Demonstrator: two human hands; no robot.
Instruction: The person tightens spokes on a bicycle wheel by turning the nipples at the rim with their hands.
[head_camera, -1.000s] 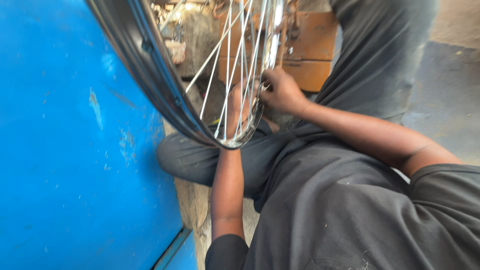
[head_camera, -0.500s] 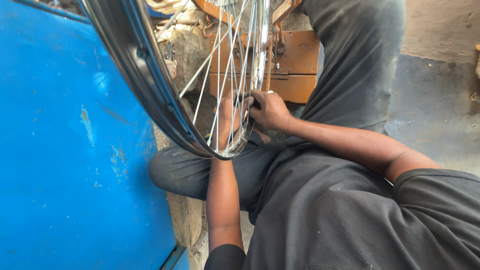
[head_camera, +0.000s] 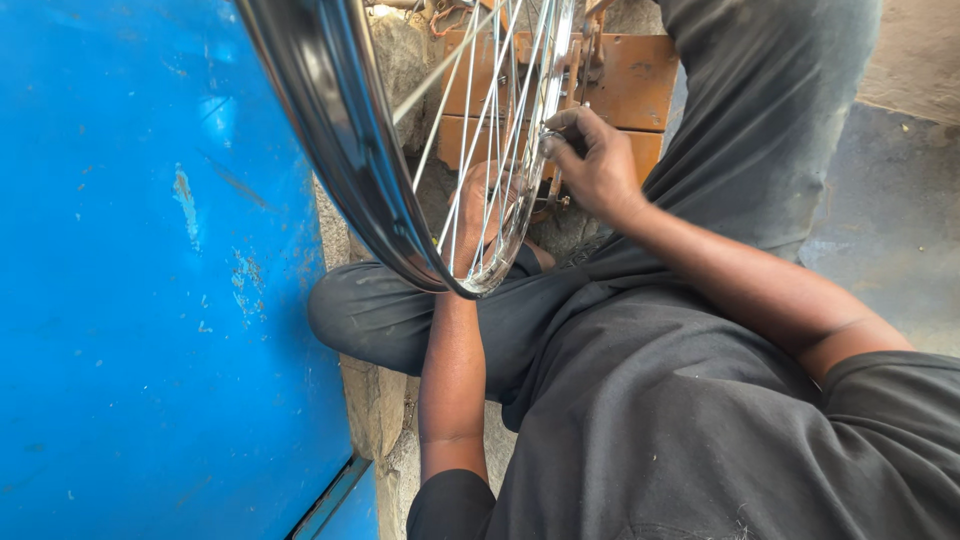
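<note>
Since half a second ago the right hand (head_camera: 598, 165) has crept a little further up the rim, and the wheel fills more of the view. Largest is the blue metal panel (head_camera: 150, 280) filling the left side. Next comes the bicycle wheel (head_camera: 340, 150), held upright against it, its lowest arc resting over the dark trousers (head_camera: 400, 310) of the person's folded leg. Behind the spokes sits an orange-brown box (head_camera: 630, 85). The left hand (head_camera: 478, 215) lies behind the spokes, its grip too hidden to tell. The right hand's grip is pinched together on a small metal tool (head_camera: 552, 135) at the rim.
</note>
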